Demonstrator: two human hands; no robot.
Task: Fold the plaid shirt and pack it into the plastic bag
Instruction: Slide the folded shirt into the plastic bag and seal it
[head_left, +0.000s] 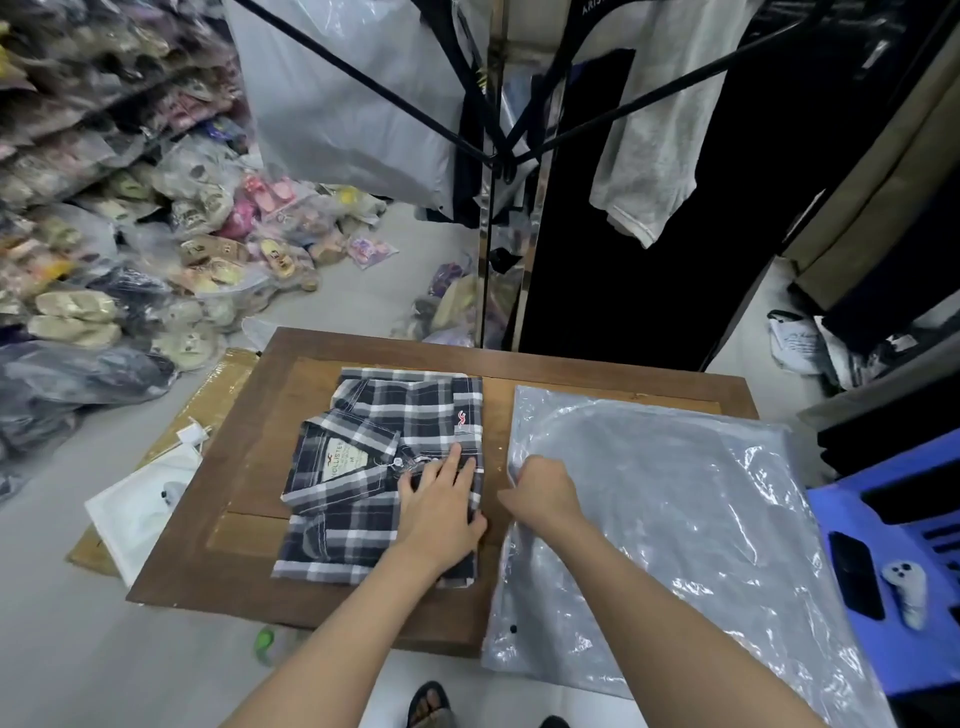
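Note:
A folded black, grey and white plaid shirt (374, 467) lies on the low wooden table (249, 483), collar and label showing at its left. My left hand (441, 504) rests flat on the shirt's right side, fingers straight and spread. To the right lies a clear plastic bag (675, 519) over a grey sheet, covering the table's right half and hanging past its front edge. My right hand (540, 488) has curled fingers at the bag's left edge and pinches the plastic there.
A blue plastic stool (893, 571) with a black phone (854, 574) and a small white object stands at the right. A white tray (140, 509) and cardboard lie left of the table. Bagged shoes pile up at the left; hanging clothes and a rack stand behind.

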